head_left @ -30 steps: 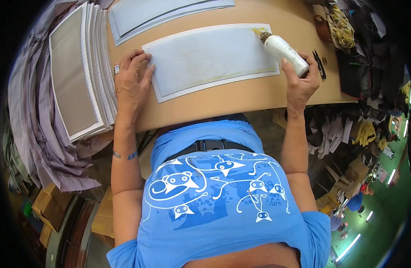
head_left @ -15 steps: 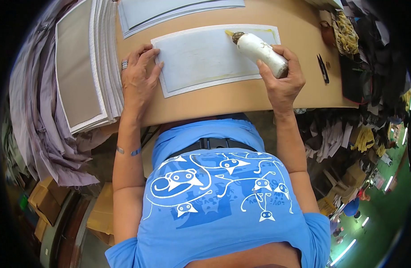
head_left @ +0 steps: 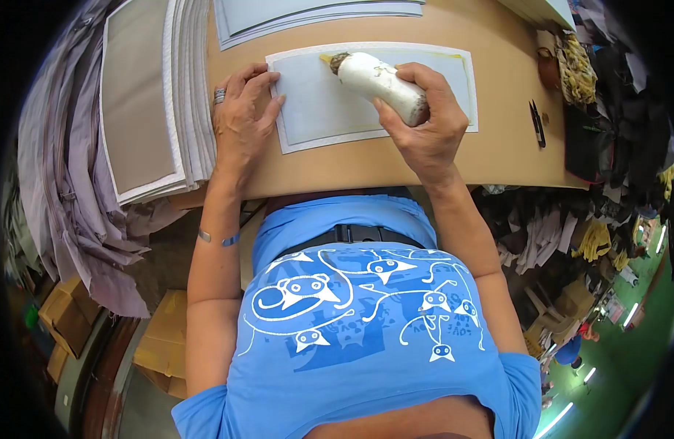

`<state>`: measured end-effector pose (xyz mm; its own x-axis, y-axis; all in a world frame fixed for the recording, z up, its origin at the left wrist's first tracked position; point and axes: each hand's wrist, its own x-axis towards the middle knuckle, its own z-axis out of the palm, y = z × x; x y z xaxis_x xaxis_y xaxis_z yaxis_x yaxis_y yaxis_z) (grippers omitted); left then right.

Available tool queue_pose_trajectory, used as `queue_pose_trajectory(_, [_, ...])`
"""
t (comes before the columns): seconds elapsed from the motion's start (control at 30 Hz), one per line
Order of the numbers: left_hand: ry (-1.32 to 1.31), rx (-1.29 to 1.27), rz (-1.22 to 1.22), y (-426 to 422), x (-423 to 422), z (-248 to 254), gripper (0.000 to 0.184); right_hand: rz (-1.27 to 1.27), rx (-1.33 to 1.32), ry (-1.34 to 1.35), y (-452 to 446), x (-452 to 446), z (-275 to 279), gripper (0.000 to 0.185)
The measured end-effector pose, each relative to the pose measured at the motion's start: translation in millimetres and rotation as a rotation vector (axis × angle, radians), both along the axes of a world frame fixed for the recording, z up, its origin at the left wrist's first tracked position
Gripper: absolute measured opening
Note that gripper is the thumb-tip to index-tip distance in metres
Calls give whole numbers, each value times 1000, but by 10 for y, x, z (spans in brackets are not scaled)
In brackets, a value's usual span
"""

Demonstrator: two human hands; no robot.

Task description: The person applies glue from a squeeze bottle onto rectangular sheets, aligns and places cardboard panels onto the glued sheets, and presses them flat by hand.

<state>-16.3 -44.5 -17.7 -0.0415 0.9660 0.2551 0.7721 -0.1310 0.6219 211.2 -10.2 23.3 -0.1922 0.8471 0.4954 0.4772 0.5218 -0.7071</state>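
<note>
A pale blue-grey panel with a white border lies flat on the table in front of me. My right hand is wrapped round a white squeeze bottle with a stained neck. The bottle is tilted, its yellow tip at the panel's upper edge, left of the middle. A thin yellowish line runs along the top border and down the right side. My left hand rests at the panel's left edge, fingers bent but apart, with fingertips on the border. Nothing shows gripped in it.
A stack of grey-brown panels with white borders stands at the left. More pale sheets lie at the back of the tan table. Small black snips lie at the right. Cloth hangs left; cardboard boxes sit below.
My right hand has moved the bottle left along the panel's top edge. The left hand stays at the panel's left edge. The whole view has shifted slightly.
</note>
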Motion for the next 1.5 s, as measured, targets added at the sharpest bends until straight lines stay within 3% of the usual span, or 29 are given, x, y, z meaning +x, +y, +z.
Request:
queue_pose_trajectory(0.23, [-12,16,-8,-2,-8,-23,30,82,48,-37,18,-178,-10,38])
queue_pose_trajectory(0.53, [-175,-15,78,8,8,-49,57,147,80,-62,102,-324,29,38])
queue_pose_trajectory(0.63, [-198,-33,63,19,28,-6,58,167,45,-56,118,-324,53,37])
queue_pose_trajectory(1.13, [-19,15,-11,70,-19,-14,34,240,-61,-59,22,-202,160,36])
queue_pose_trajectory(1.23, [154,31,3,65,8,5,33,265,-82,-107,-44,-139,200,36])
queue_pose_trajectory(1.5, [130,20,-17,73,1,3,34,359,-158,-116,-308,29,285,41])
